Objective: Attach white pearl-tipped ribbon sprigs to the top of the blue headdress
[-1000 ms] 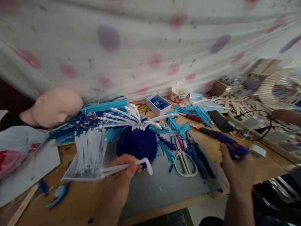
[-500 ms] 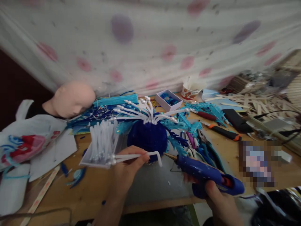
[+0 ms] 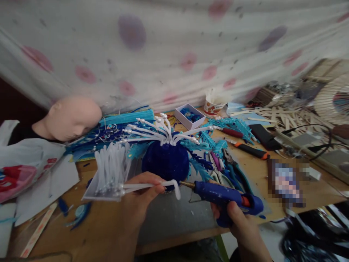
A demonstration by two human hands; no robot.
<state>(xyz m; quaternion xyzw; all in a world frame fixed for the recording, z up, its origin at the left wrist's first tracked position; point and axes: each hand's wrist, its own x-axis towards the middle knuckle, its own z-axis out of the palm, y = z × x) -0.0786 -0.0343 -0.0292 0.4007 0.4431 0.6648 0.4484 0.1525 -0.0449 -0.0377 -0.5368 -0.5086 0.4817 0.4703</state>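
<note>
My left hand (image 3: 145, 191) pinches a white fuzzy pipe cleaner (image 3: 176, 189) near its bent end; its other end runs left toward pearl beads. My right hand (image 3: 231, 214) is wrapped round a blue hot glue gun (image 3: 218, 194). The metal nozzle points left and sits close beside the bend; whether they touch I cannot tell. Behind both hands rests a dark blue rounded base (image 3: 165, 162), partly hidden by my left fingers. White pearl-tipped stems (image 3: 163, 134) fan out from its top, and turquoise leaf-shaped pieces (image 3: 200, 167) spread at its sides.
Left of the base lies a clear bag of white stems (image 3: 110, 171). Pliers (image 3: 237, 171) and scissors (image 3: 218, 174) lie to the right, near an orange-black handled tool (image 3: 252, 150). Farther back are a mannequin head (image 3: 73, 116), a small box (image 3: 190, 116) and a paper cup (image 3: 214, 107).
The view has swung slightly right, so things appear farther left. The glue gun has tilted a little closer to level. Both hands keep their holds.
</note>
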